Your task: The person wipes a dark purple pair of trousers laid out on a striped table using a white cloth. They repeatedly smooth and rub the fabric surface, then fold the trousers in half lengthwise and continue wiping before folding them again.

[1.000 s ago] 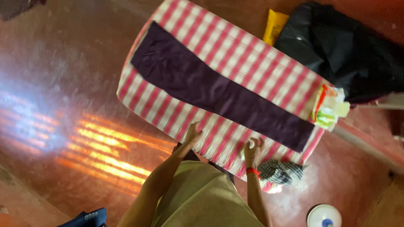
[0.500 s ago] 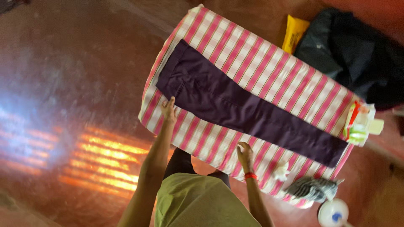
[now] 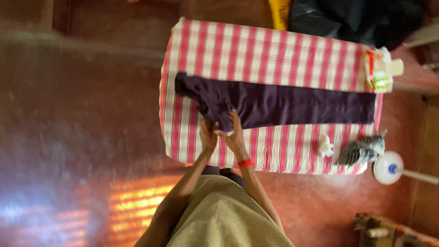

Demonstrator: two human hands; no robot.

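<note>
Dark purple trousers [image 3: 297,103] lie flat along a pad covered in pink-and-white striped cloth [image 3: 274,50] on the red floor. Both my hands are together at the near edge of the trousers, close to the waist end. My left hand [image 3: 208,136] has its fingers curled on that edge of the fabric. Beside it, my right hand [image 3: 236,133], with a red band on the wrist, rests on the trousers with fingers stretched out. The picture is blurred, so the exact grip is hard to read.
A grey checked cloth [image 3: 361,151] and a small white scrap [image 3: 325,146] lie at the pad's near right corner. A white round bottle with a blue cap [image 3: 388,167] stands beside them. A white-and-green packet [image 3: 379,71], a yellow packet [image 3: 280,11] and a black garment pile [image 3: 356,18] lie at the far side.
My left hand came in from the waist end and my right hand moved up from the pad's near edge; both now meet on the trousers. The view has swung round.
</note>
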